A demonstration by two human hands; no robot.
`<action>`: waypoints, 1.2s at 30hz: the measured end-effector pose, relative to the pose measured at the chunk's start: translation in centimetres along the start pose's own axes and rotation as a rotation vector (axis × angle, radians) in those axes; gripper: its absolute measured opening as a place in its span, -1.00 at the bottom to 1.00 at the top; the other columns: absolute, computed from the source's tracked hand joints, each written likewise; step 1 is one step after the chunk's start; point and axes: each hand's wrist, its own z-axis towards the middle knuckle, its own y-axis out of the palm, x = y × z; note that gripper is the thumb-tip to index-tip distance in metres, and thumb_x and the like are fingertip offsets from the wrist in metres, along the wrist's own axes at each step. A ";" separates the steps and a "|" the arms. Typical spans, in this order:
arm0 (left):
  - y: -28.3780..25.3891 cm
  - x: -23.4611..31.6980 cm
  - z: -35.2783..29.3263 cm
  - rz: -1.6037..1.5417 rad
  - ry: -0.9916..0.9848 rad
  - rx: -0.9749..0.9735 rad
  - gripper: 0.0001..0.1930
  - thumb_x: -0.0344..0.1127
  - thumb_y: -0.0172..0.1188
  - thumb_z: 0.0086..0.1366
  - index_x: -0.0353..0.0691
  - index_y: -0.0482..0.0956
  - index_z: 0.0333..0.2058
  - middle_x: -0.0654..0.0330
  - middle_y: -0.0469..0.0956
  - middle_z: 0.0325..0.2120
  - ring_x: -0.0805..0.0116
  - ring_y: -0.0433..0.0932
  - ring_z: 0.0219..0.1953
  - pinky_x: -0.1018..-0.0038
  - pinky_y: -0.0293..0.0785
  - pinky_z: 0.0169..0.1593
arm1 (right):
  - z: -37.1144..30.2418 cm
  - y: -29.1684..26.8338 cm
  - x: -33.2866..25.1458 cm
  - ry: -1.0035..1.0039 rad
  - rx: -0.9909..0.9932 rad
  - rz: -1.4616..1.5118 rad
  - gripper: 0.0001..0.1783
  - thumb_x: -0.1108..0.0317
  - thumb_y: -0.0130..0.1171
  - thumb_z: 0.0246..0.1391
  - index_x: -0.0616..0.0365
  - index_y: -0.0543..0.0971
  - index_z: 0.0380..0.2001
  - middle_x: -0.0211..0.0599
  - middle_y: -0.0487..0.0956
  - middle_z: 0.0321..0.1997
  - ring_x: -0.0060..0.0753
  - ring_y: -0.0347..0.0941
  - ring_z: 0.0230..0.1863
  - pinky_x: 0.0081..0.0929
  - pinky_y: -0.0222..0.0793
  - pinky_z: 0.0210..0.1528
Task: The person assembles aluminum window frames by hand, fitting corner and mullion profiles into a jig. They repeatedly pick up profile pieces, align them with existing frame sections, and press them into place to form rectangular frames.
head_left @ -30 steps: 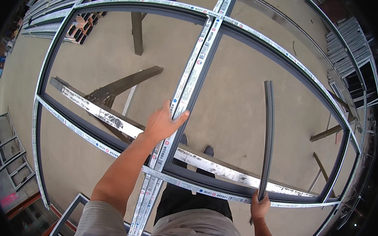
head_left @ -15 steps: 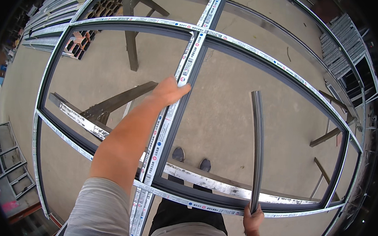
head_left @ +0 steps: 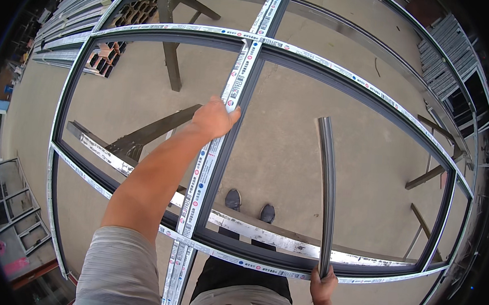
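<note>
- A pale brown concrete floor [head_left: 281, 155] spreads beneath everything; I take twelve o'clock as straight ahead of the worker.
- The dark grey strip [head_left: 324, 198] stands out at about four o'clock from the frame's middle, its far end pointing towards twelve.
- The right hand [head_left: 324, 284] is wrapped round the strip's near end, close by the near rail [head_left: 248, 263], which the strip crosses.
- The left hand [head_left: 217, 118] grips the middle bar [head_left: 202, 178], thumb on its three o'clock side.
- Both bars belong to a big window frame [head_left: 330, 65], its faces covered in printed white film.
- Under it, a scuffed white beam [head_left: 273, 234] runs from nine towards four o'clock, in front of two dark shoes [head_left: 233, 199].
- A dark trestle leg [head_left: 171, 68] stands at eleven.
- Further off, long metal bars [head_left: 65, 41] are piled at ten, more frames [head_left: 12, 207] sit at eight, and pale slats [head_left: 446, 59] are stacked at two.
</note>
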 end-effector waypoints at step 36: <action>4.9 -5.8 3.7 -0.593 0.100 0.091 0.02 0.49 -0.45 0.59 -0.47 0.65 0.09 -0.39 0.66 0.02 -0.41 0.55 0.21 0.01 0.40 0.31 | 0.0 0.3 -1.0 -0.027 0.067 0.001 -0.68 0.26 0.42 0.14 0.24 0.52 -0.46 0.15 0.59 -0.54 0.36 0.61 -0.44 -0.08 0.52 -0.38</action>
